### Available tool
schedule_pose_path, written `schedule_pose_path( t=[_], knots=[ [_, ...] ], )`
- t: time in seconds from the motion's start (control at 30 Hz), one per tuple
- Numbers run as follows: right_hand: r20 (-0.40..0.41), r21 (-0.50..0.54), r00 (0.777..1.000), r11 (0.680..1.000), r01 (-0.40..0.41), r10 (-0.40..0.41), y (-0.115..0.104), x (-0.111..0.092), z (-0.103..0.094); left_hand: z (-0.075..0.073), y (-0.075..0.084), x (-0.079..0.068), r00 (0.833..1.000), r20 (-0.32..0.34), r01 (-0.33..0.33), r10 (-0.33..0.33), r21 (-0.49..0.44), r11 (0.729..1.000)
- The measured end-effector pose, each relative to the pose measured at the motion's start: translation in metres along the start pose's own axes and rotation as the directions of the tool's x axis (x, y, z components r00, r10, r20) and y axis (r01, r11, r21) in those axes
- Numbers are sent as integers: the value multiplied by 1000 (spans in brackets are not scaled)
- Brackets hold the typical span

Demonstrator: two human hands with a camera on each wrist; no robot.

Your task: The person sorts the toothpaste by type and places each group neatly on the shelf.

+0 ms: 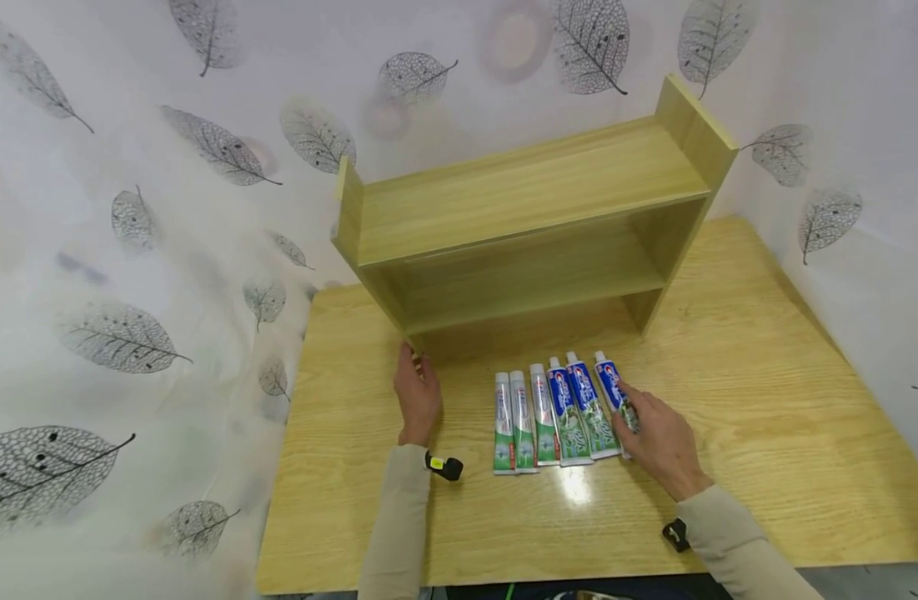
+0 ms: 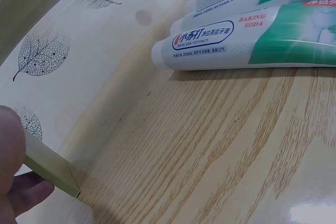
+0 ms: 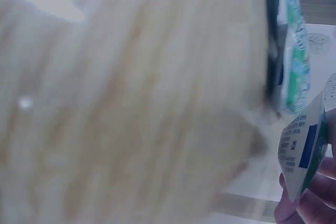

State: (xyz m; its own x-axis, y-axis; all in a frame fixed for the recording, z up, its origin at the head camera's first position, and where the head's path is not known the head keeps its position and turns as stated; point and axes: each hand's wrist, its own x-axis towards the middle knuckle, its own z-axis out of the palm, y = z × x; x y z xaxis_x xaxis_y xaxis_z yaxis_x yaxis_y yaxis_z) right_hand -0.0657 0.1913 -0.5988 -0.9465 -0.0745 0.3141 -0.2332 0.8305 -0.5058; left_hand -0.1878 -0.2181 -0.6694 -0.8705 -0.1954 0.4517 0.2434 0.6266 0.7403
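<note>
My right hand [image 1: 663, 437] holds a blue-and-green toothpaste tube [image 1: 609, 377] at the right end of a row of tubes; the right wrist view shows its white printed back [image 3: 293, 142] tilted up off the table. Two similar blue toothpaste tubes [image 1: 583, 392] lie to its left, then three white-and-green baking soda toothpaste tubes [image 1: 504, 417], caps toward the shelf. My left hand [image 1: 418, 396] grips the lower front edge of the left side panel [image 2: 52, 169] of a wooden two-tier shelf [image 1: 534, 196], thumb and a finger on either side.
The shelf stands at an angle on a light wooden table [image 1: 766, 400]. Leaf-patterned sheeting [image 1: 173, 250] covers the walls behind and on both sides. The table's front edge lies near the person's body.
</note>
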Motion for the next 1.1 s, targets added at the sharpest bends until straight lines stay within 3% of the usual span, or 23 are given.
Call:
schedule_pose_path(
  t=[0.17,0.2,0.27,0.63,0.93,1.1],
  knots=[
    [-123,-2,987,994,106,-106,-5,7,-5,0,5,1,999,-34,-37,38,41,998],
    [-142,-6,982,992,123,-122,-6,9,-7,5,-5,2,999,-31,-30,32,55,998],
    [-170,-6,975,990,144,-143,-8,14,-11,5,-6,2,999,-27,-39,41,65,997],
    [-203,1,966,987,162,-159,-23,29,-36,8,-17,2,998,-17,-62,63,61,996],
    [-243,16,954,983,186,-176,-35,39,-55,4,-8,2,1000,-13,-11,12,62,998],
    [-279,23,940,978,208,-194,-43,42,-67,-1,8,1,999,-30,-32,33,13,999]
  ],
)
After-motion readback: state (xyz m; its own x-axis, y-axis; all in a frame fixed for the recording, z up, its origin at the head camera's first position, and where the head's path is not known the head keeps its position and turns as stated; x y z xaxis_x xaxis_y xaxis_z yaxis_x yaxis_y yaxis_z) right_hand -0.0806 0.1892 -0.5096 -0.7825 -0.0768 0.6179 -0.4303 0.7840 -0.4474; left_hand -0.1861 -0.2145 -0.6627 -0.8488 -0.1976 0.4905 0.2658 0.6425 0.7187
